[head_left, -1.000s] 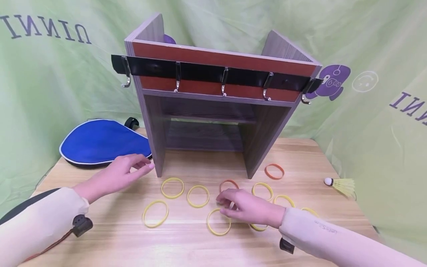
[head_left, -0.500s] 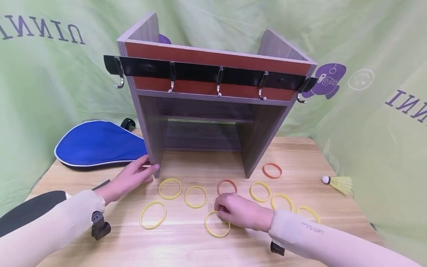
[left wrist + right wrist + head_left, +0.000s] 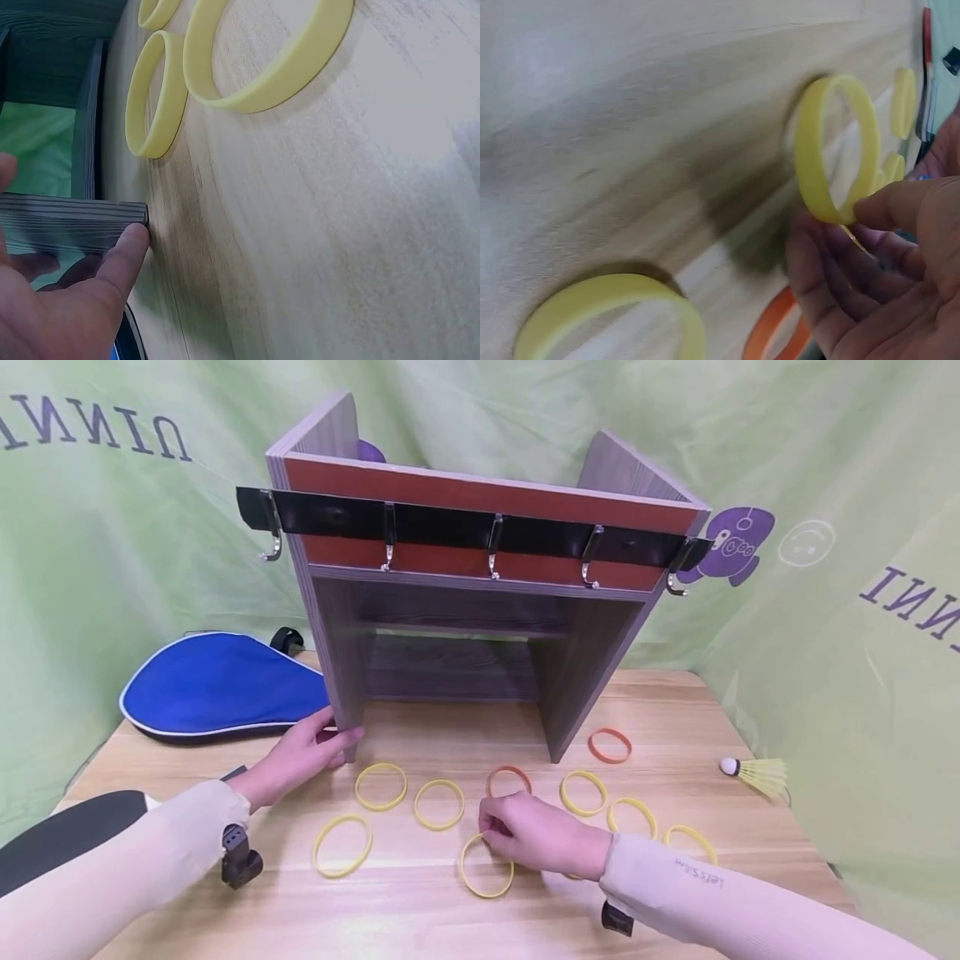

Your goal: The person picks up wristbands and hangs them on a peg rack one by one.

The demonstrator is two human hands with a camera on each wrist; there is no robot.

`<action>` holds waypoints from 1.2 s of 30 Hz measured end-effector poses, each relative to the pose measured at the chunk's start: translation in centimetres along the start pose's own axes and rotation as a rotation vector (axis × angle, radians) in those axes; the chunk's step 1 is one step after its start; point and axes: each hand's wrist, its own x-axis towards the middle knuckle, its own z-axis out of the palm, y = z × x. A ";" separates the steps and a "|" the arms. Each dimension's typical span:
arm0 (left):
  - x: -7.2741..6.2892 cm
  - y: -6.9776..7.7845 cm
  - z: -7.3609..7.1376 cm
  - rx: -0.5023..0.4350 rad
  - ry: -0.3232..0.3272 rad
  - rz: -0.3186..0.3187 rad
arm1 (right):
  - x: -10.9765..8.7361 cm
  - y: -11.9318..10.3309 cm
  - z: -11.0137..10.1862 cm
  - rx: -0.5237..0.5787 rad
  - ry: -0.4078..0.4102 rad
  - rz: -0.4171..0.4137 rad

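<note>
Yellow wristband: near-round, long axis indistinct, free side toward person; right hand pinches far rim, thumb-to-fingers; left hand grips shelf panel.

We see a slim yellow band, a round loop in the near middle, its far edge pinched by the right hand. Beyond it we see an upright grey wood-grain rack, its red front panel carrying a black strip with five silver hooks; the left hand grips its left side low down.
</note>
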 end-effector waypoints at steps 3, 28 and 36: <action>0.2 -0.1 -0.1 -0.024 -0.012 0.008 | 0.0 0.0 -0.5 0.051 -0.022 -0.018; 0.1 -0.8 -0.3 -0.042 -0.031 0.051 | 4.9 -5.7 -5.9 0.976 -0.005 0.046; 0.1 -0.6 -0.7 -0.035 -0.017 0.063 | 7.9 -12.4 -9.4 1.173 0.235 -0.128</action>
